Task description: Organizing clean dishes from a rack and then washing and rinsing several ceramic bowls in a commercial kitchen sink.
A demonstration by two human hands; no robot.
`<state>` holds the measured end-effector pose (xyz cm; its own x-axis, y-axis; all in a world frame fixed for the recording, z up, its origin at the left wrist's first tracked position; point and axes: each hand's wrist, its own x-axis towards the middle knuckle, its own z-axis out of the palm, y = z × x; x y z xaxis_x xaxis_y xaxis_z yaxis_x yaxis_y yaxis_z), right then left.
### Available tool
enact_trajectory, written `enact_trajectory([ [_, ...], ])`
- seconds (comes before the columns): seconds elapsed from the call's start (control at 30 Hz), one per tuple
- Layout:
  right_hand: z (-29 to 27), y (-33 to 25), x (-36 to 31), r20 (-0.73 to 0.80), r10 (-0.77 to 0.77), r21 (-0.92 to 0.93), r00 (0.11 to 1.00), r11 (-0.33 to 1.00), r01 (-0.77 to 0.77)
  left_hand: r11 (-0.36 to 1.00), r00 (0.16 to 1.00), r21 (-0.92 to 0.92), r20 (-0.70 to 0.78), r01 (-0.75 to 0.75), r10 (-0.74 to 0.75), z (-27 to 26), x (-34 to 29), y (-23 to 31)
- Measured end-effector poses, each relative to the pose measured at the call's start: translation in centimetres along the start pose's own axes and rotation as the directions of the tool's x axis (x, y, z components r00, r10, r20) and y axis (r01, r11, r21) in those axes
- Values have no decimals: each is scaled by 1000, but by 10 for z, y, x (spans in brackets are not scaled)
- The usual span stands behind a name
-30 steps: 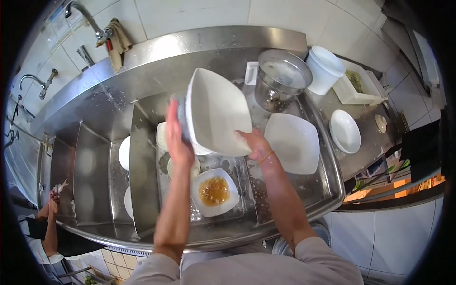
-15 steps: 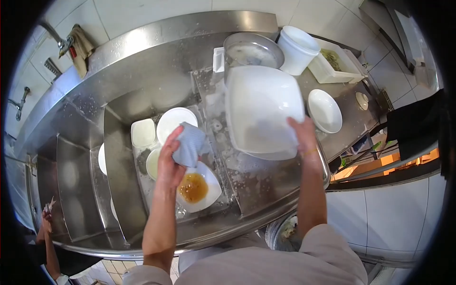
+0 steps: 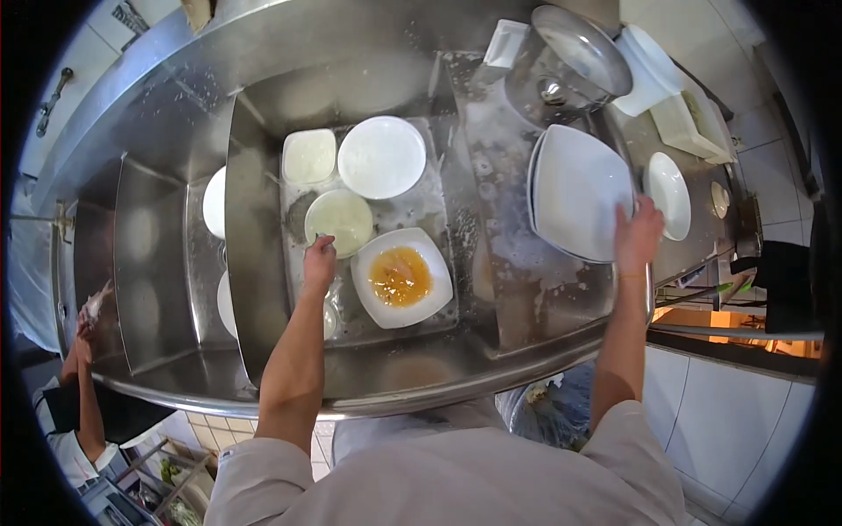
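My right hand (image 3: 639,235) grips the right edge of a white square dish (image 3: 579,188), the top one of a small stack at the right of the steel drainboard. My left hand (image 3: 321,260) is closed over the sink basin, by the lower left rim of a pale green round dish (image 3: 340,224); whatever its fingers hold is hidden. Beside that dish lie a white round plate (image 3: 382,158) and a small white square dish (image 3: 310,156). A white square bowl (image 3: 360,294) with orange-brown liquid rests in front.
A steel pan (image 3: 581,53), tilted, a white bucket (image 3: 653,77) and a white oval dish (image 3: 668,197) stand at the right. Basin dividers (image 3: 235,289) rise on the left. A plastic-lined bin (image 3: 548,410) sits below the front edge. Another person's hand (image 3: 83,337) shows at far left.
The square dish has moved right with my right hand. My left hand has gone down toward the pale green dish, and the blue-grey cloth it held is out of sight. The view has shifted.
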<state>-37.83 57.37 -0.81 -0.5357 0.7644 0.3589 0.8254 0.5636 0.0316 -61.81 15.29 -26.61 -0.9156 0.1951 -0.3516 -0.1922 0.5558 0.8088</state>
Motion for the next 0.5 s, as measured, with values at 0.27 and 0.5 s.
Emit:
enact_trajectory([
  [0.27, 255, -205, -182, 663, -151, 390, 733, 906, -166, 864, 913, 491, 292, 113, -285, 81, -24, -84],
  [0.5, 276, -212, -201, 783, -102, 127, 613, 992, 4, 758, 834, 628, 313, 177, -454, 58, -16, -59],
])
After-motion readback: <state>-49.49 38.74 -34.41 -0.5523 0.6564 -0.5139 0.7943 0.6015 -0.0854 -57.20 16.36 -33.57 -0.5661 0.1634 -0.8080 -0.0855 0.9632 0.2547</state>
